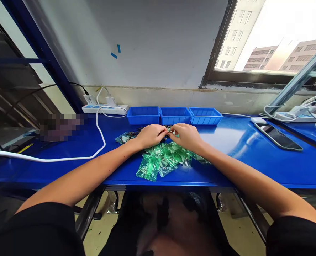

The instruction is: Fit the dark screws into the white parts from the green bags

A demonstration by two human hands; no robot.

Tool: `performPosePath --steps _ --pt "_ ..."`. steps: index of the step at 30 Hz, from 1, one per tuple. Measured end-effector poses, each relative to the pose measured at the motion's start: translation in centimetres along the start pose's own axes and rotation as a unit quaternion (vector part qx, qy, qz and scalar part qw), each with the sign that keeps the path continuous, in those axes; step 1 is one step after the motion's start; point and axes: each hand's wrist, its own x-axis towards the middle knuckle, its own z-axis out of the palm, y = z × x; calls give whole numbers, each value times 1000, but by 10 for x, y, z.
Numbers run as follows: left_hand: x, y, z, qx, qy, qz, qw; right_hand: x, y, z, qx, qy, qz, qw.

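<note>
Both hands meet above a pile of small green plastic packets (164, 160) on the blue table. My left hand (152, 136) has its thumb and fingers pinched together at the pile's far side. Facing it, my right hand (187, 136) is also closed in a pinch, fingertips almost touching the left ones. What the fingertips hold is too small to make out. Small dark pieces (132, 134) lie behind and to the left of my left hand, partly hidden by it.
Three blue plastic bins (143, 115) stand in a row against the wall. A power strip (120, 109) with a white cable (100, 133) is at the left. On the right lie a smartphone (279, 137) and another power strip (294, 115). The blue table's (214, 179) front edge runs before me.
</note>
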Motion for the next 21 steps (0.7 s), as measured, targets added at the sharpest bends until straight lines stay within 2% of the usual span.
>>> performPosePath --steps 6,21 --pt "-1 -3 3 -18 11 12 1000 1 2 6 5 -4 -12 1000" --pt "0 -7 7 -45 44 3 998 -1 3 5 -36 -32 -43 998"
